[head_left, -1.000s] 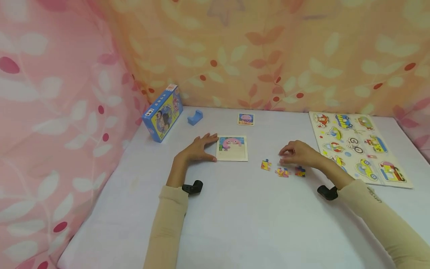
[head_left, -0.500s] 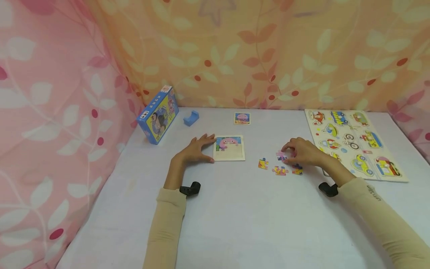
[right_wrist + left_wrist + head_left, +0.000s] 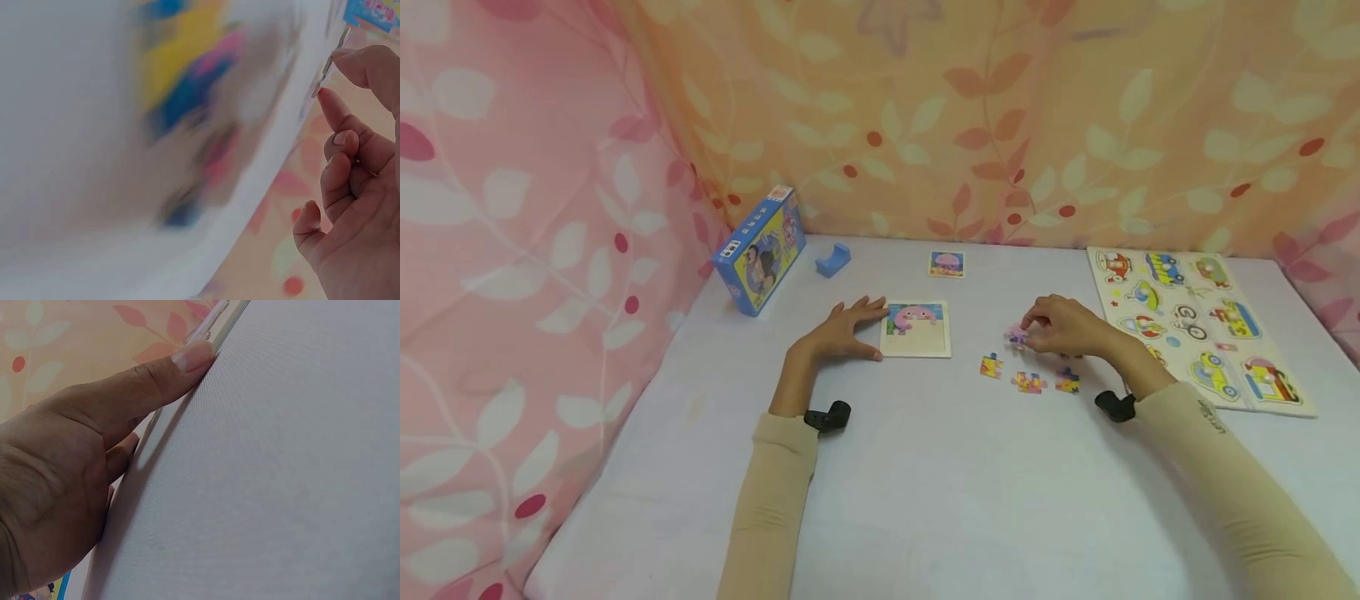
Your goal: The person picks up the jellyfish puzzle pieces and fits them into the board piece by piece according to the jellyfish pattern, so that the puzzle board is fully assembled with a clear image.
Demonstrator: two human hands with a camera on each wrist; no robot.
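My left hand (image 3: 842, 330) rests against the left edge of a small square puzzle tray (image 3: 934, 343), thumb and fingers spread along it. A pink octopus picture fills the tray's upper part; bare wood shows below. Between thumb and index finger, my right hand (image 3: 1066, 327) pinches a pink and blue jigsaw piece (image 3: 1016, 336), raised off the table; the right wrist view shows the piece (image 3: 325, 72) edge-on. Several loose pieces lie near that hand, among them a yellow piece (image 3: 991, 365), a pink-yellow piece (image 3: 1028, 382) and a yellow and dark blue piece (image 3: 1067, 381).
Behind the tray lies a small octopus picture card (image 3: 947, 264). A blue box (image 3: 762, 252) stands at the back left beside a blue plastic holder (image 3: 832, 261). On the right is a large vehicle puzzle board (image 3: 1202, 329). Patterned curtains border the table.
My right hand, empty a second ago, has taken hold of the pink and blue piece and moved it slightly left and up. The left hand stays at the tray.
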